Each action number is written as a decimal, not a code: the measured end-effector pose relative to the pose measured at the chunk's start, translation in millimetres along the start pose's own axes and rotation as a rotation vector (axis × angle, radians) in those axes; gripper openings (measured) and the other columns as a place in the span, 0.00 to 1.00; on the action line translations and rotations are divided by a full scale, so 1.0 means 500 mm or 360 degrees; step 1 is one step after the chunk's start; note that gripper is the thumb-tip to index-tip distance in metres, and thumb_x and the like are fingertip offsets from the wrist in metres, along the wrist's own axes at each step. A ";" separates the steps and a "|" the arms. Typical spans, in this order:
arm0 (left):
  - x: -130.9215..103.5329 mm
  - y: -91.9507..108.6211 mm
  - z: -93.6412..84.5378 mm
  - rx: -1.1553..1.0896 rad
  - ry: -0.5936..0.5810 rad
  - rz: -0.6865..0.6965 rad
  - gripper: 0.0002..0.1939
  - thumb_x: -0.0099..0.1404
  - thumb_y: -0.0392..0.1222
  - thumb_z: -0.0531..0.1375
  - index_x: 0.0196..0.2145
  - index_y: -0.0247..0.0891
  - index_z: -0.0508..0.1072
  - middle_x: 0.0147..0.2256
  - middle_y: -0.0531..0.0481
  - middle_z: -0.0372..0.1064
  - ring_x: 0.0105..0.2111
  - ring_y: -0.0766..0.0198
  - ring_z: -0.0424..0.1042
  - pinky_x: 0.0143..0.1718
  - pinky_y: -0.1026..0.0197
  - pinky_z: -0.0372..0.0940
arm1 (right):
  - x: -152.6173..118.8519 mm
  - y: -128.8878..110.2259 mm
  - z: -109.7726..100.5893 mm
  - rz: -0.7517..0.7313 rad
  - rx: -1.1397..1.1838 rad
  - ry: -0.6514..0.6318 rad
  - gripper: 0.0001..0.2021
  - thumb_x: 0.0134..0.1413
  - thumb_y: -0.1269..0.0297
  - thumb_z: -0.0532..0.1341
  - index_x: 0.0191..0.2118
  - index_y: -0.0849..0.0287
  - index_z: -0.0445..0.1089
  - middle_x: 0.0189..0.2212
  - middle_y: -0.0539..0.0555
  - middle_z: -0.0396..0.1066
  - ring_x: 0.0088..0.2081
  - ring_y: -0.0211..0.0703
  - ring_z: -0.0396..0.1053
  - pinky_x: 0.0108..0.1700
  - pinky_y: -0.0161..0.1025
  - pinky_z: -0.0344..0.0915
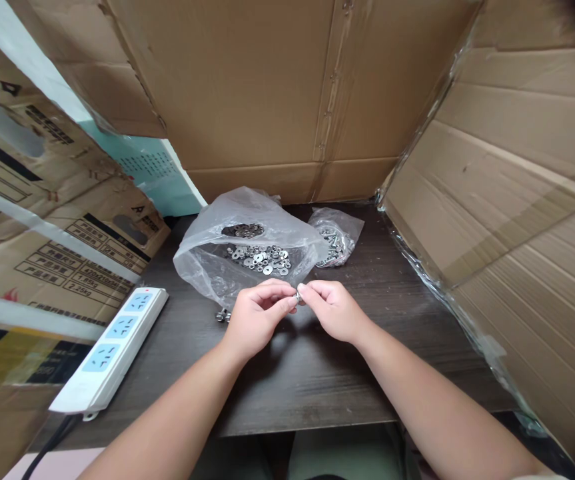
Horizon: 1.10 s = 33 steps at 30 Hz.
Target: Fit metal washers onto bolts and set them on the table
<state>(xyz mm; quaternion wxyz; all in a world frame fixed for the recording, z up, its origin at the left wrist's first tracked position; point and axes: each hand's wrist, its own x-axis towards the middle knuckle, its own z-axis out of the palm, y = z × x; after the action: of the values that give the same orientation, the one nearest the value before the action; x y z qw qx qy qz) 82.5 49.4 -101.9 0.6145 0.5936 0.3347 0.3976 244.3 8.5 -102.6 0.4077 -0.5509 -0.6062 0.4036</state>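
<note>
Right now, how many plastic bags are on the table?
2. The big bag of washers sits just beyond the hands. The small bag lies right beside it, toward the cardboard wall. None seem hidden.

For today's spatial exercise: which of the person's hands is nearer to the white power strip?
Left. The left hand is just right of the power strip; the right hand lies farther right, beyond the left.
</note>
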 end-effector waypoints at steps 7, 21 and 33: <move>0.003 -0.015 -0.004 -0.0103 0.0042 -0.0056 0.11 0.50 0.42 0.68 0.30 0.33 0.76 0.33 0.50 0.70 0.27 0.74 0.70 0.32 0.70 0.68 | -0.001 -0.005 -0.011 -0.0037 0.0057 -0.0022 0.24 0.56 0.46 0.53 0.34 0.67 0.69 0.28 0.53 0.66 0.27 0.24 0.57 0.30 0.24 0.55; 0.001 -0.009 -0.007 -0.0244 -0.0029 -0.0004 0.09 0.50 0.39 0.68 0.29 0.33 0.77 0.33 0.50 0.70 0.28 0.73 0.70 0.32 0.68 0.68 | -0.009 -0.008 -0.015 -0.0004 0.0101 -0.0119 0.19 0.54 0.51 0.57 0.38 0.66 0.68 0.25 0.51 0.65 0.22 0.22 0.49 0.24 0.25 0.48; 0.000 -0.012 -0.007 -0.0145 -0.0055 0.0066 0.07 0.51 0.39 0.67 0.29 0.36 0.78 0.34 0.51 0.68 0.28 0.73 0.71 0.32 0.68 0.69 | -0.005 -0.003 -0.013 -0.0106 0.0072 -0.0114 0.21 0.57 0.51 0.54 0.32 0.67 0.71 0.27 0.52 0.67 0.28 0.24 0.58 0.32 0.24 0.56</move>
<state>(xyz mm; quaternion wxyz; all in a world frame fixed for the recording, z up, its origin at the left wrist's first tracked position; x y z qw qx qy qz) 80.1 51.2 -107.9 0.6381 0.5786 0.2933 0.4147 249.7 6.1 -99.0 0.4114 -0.5062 -0.6290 0.4229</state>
